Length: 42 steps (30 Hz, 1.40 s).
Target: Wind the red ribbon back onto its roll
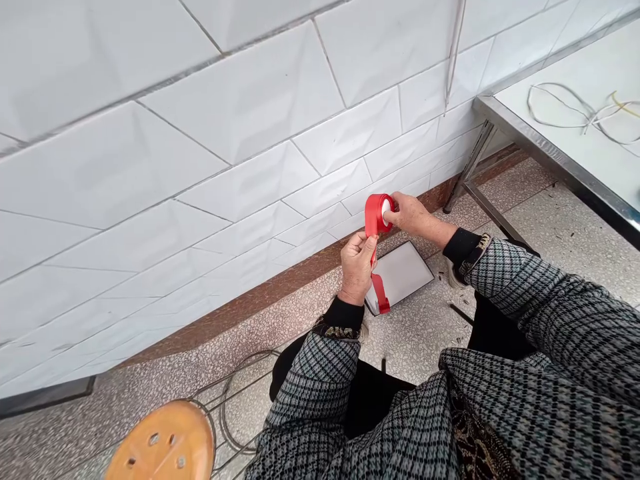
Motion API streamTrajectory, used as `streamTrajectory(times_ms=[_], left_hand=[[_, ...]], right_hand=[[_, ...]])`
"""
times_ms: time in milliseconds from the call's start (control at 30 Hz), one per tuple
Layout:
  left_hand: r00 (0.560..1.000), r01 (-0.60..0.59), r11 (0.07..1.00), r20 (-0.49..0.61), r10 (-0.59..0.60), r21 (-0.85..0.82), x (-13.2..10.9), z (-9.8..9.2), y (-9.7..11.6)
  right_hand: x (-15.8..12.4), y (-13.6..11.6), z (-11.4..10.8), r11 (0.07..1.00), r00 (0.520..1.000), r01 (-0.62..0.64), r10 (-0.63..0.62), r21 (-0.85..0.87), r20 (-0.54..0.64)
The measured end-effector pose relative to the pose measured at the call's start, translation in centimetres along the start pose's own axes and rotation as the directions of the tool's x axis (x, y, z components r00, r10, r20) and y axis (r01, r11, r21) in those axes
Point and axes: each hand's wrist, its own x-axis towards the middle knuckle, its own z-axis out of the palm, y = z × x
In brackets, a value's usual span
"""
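A roll of red ribbon (373,215) with a white core is held up in front of the tiled wall. My right hand (414,217) grips it from the right, with a digit in the core. Just below the roll, my left hand (356,268) pinches the ribbon that comes off it. The loose ribbon tail (381,292) hangs under my left hand and curls at its end. Beneath both hands a flat white rectangular panel or tray (406,268) with a dark edge lies on the floor, partly covered by the ribbon and my left hand.
White wall tiles (280,173) rise directly ahead. A metal-framed table (555,150) stands at right, with loose white cable (563,125) on top. At lower left are a round wooden stool seat (163,443) and a metal wire frame (235,407). Small debris dots the speckled floor.
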Motion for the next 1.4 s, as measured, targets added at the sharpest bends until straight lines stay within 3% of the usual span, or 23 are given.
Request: streamTrajectory(times_ms=[100, 233, 333, 500, 700, 933, 1067, 1400], left_hand=[[0.998, -0.062, 0.995, -0.008, 0.063, 0.078, 0.0, -0.1, -0.8], [0.992, -0.123, 0.978, -0.014, 0.127, 0.167, 0.2, -0.3, -1.6], [0.991, -0.131, 0.978, 0.018, 0.130, 0.165, 0.4, -0.4, -1.7], [0.985, -0.171, 0.961, 0.025, 0.170, 0.217, 0.5, -0.3, -1.2], [0.984, -0.175, 0.945, 0.029, 0.174, 0.276, 0.3, 0.2, -0.4], [0.970, -0.184, 0.963, -0.118, 0.210, 0.198, 0.2, 0.8, -0.4], [0.973, -0.212, 0.945, -0.038, 0.229, 0.249, 0.5, 0.3, -0.3], [0.990, -0.127, 0.970, 0.082, 0.112, 0.206, 1.6, -1.4, -1.0]], right_hand=[[-0.1, -0.2, 0.4, 0.954, 0.986, -0.145, 0.118, 0.264, 0.115], [-1.1, -0.9, 0.8, 0.722, 0.921, -0.332, 0.110, 0.607, 0.373], [-1.7, -1.4, 0.8, 0.614, 0.879, -0.414, 0.077, 0.672, 0.471], [-1.6, -1.4, 0.6, 0.520, 0.831, -0.515, 0.106, 0.682, 0.546], [-1.1, -0.8, 0.6, 0.503, 0.793, -0.570, 0.132, 0.649, 0.594], [-0.7, -0.5, 0.6, 0.508, 0.770, -0.594, 0.136, 0.623, 0.623], [-0.5, 0.0, 0.5, 0.513, 0.740, -0.621, 0.135, 0.593, 0.659], [-0.8, 0.4, 0.4, 0.527, 0.681, -0.668, 0.147, 0.525, 0.718]])
